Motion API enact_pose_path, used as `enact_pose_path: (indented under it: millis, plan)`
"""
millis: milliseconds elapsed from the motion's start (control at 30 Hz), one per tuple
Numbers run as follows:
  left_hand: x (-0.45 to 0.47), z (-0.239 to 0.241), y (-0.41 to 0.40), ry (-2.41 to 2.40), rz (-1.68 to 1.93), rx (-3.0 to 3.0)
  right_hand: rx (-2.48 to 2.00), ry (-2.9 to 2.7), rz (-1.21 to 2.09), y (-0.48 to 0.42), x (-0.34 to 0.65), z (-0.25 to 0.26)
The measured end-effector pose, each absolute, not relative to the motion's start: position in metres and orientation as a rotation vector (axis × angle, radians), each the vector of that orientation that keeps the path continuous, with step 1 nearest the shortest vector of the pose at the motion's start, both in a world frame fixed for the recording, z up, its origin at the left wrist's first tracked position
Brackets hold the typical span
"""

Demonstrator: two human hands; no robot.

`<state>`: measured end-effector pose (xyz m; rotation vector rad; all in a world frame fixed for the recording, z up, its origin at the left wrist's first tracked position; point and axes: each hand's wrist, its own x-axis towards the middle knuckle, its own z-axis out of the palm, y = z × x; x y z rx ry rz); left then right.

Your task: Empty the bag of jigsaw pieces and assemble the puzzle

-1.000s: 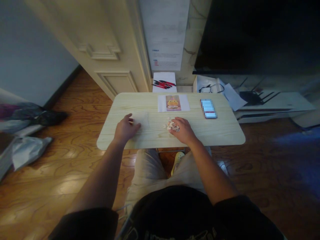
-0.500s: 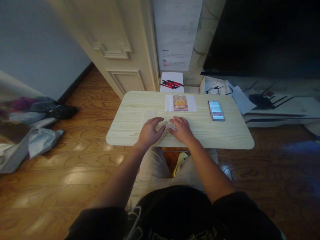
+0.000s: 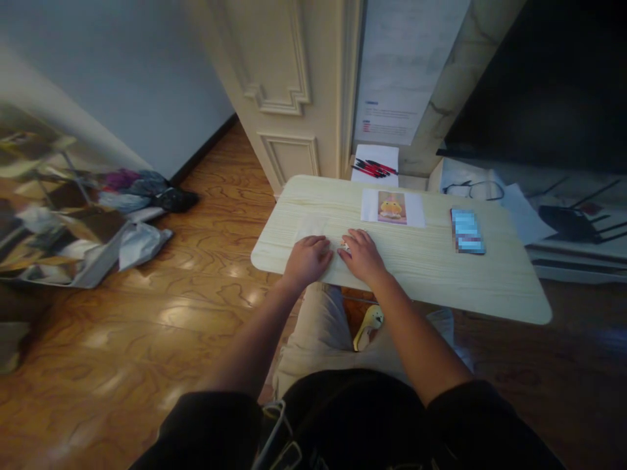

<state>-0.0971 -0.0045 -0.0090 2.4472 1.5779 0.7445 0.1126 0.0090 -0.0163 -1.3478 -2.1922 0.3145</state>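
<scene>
My left hand [image 3: 309, 259] is on the near part of the pale wooden table [image 3: 431, 277], its fingers bent and pressed together. Whatever may be under them is hidden. Just beyond it lies a faint clear plastic sheet or bag [image 3: 312, 226]. To its right, my right hand [image 3: 363, 256] curls over a small whitish speckled thing [image 3: 345, 247], which shows only in part between thumb and fingers. A white sheet with a printed picture of a yellow figure [image 3: 392, 207] lies flat beyond my right hand.
A phone [image 3: 467, 231] lies on the table's right side. Red and black pens [image 3: 375, 168] rest on white paper behind the table. A box with cables [image 3: 473, 186] and a black router [image 3: 571, 222] are at the back right. Bags and boxes [image 3: 102, 251] crowd the left floor.
The view has swung left, so the table appears further right and tilted. My left hand's thumb and fingers have come together. My right hand stays over the speckled thing.
</scene>
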Motion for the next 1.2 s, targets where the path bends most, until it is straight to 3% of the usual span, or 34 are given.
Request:
enact_pose_path:
  millis: [333, 1200]
  plan:
    - [-0.092, 0.002, 0.000, 1.433, 0.872, 2.382, -1.335, -2.282, 0.320, 0.014, 0.094, -0.015]
    - [0.047, -0.002, 0.008, 1.014, 0.859, 2.242, -1.413, -2.083, 0.394, -0.011, 0.227, -0.016]
